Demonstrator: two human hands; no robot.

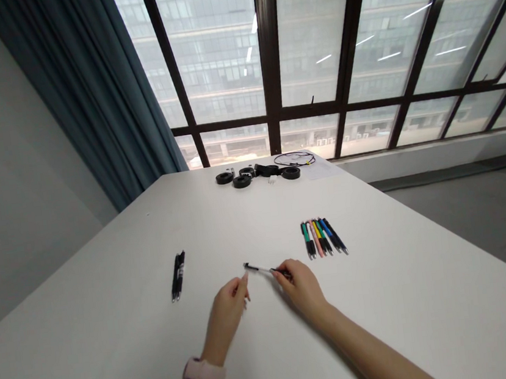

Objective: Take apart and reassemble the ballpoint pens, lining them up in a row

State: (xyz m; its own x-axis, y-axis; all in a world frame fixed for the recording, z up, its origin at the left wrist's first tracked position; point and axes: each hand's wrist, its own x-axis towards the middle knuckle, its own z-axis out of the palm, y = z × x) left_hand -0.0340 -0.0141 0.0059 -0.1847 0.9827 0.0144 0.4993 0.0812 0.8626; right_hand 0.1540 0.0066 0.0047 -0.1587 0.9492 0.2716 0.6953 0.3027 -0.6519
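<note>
My right hand (pixel 296 282) is closed around one end of a slim pen (pixel 263 269), black at both ends with a pale middle, which points left above the table. Just below the pen's far tip is my left hand (pixel 230 300), its thumb and fingers pinched together. A small shiny bit shows under those fingers, but what it belongs to I cannot make out. Two black pens (pixel 179 276) lie side by side to the left. On the right lies a row of several pens (pixel 321 237) in green, white, pink, yellow, blue and black.
The white table (pixel 129 346) runs toward the window. At its far end are several black rings (pixel 241 181), a thin dark cable (pixel 294 160) and a small white object (pixel 273 179). A blue curtain (pixel 98 98) hangs at the left; grey floor (pixel 480 204) shows at the right.
</note>
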